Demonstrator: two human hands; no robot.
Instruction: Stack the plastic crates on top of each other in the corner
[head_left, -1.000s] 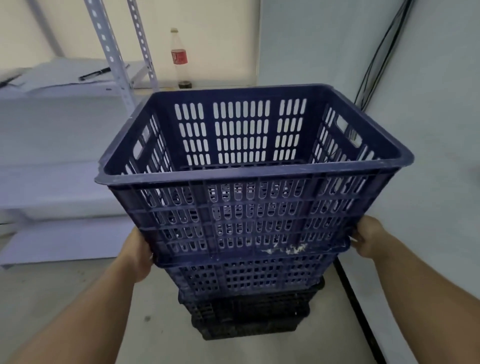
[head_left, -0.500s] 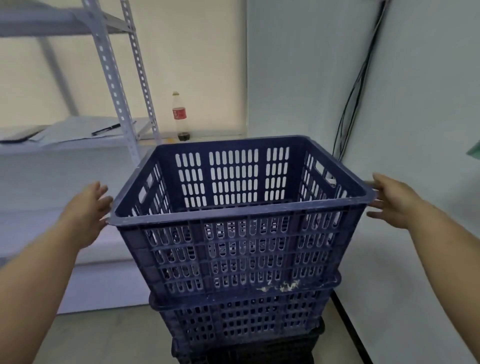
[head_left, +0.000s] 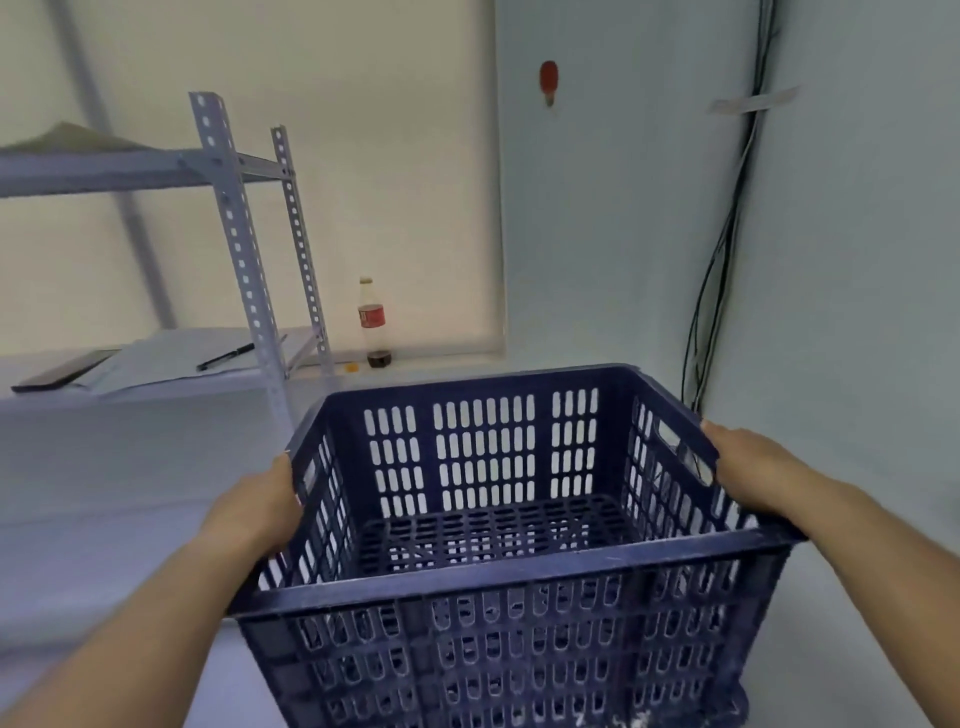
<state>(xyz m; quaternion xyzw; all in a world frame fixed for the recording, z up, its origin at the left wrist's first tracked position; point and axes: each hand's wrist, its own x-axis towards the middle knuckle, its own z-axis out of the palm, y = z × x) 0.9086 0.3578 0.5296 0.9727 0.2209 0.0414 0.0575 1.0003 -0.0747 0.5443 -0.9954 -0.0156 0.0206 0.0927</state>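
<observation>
A: Half a second back both hands hung open and clear of the rim; now they are on it. The left hand (head_left: 254, 512) is pressed flat against the outside of the left wall just under the rim, fingers together. The right hand (head_left: 756, 470) is curled over the right rim beside the handle slot.

B: And the blue plastic crate (head_left: 498, 582) itself?

A: Between the two hands, upright, close to where the two walls meet. Whatever it sits on is below the bottom edge of the view, so I cannot tell how well it is seated.

B: So what makes this step go well?

A: I judge it to be a squaring-up. Push evenly from both sides so the crate does not twist, and press straight down. The right hand is just beside the black cables (head_left: 711, 291) on the wall, so ease the crate towards the corner without trapping them.

B: Anything near the left hand?

A: The metal shelving upright (head_left: 244, 270) and the cola bottle (head_left: 372, 322) stand beyond it, well apart from the crate. No trouble there.
</observation>
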